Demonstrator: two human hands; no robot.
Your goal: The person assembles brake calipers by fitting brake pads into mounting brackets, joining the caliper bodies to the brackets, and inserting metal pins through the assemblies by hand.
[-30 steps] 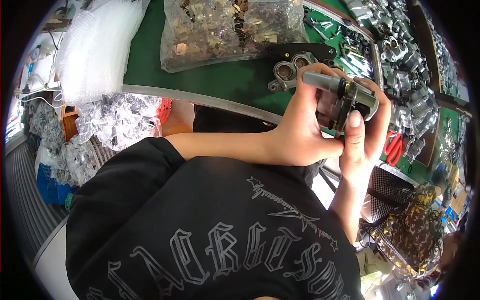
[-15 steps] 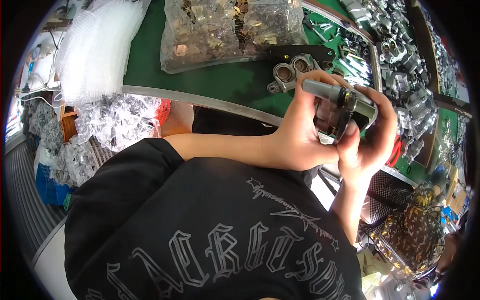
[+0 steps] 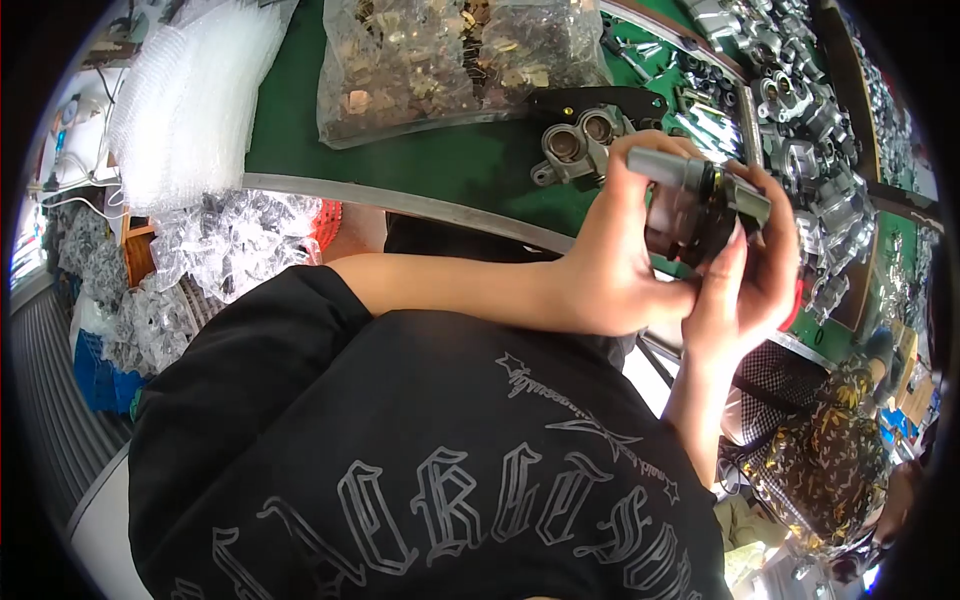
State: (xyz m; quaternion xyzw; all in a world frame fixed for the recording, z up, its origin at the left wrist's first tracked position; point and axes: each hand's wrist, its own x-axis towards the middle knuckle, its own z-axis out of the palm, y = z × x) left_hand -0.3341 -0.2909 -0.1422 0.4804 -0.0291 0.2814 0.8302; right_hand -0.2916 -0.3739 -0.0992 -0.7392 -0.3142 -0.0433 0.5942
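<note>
Where the two hands meet: a metal part (image 3: 708, 205), held up in front of the person, its grey tube (image 3: 665, 168) pointing left and a dark ring sitting at the tube's right end.
Left hand (image 3: 612, 285): curled round the left side of the metal part, fingers on the far side, thumb reaching towards the other hand.
Right hand (image 3: 735, 305): gripping the same part from the right, thumb raised against the near face, fingers bent round the right end; the inner contact is hidden.
Two-holed casting (image 3: 565, 145): lying on the green table (image 3: 285, 140) just past the left hand, near a black bar (image 3: 590, 101).
Clear bag (image 3: 400, 80): farther back on the table, full of small brass-coloured pieces.
Pins (image 3: 712, 133): scattered beyond the hands.
Heap of castings (image 3: 830, 195): grey, piled to the right.
Red handle (image 3: 796, 308): partly hidden behind the right hand.
Bubble wrap (image 3: 195, 110): stacked at the table's left end.
Plastic bags (image 3: 240, 245): clear and crumpled, below the bubble wrap, beside a red basket (image 3: 326, 222).
Co-worker (image 3: 820, 460): at lower right, in a dark patterned top.
</note>
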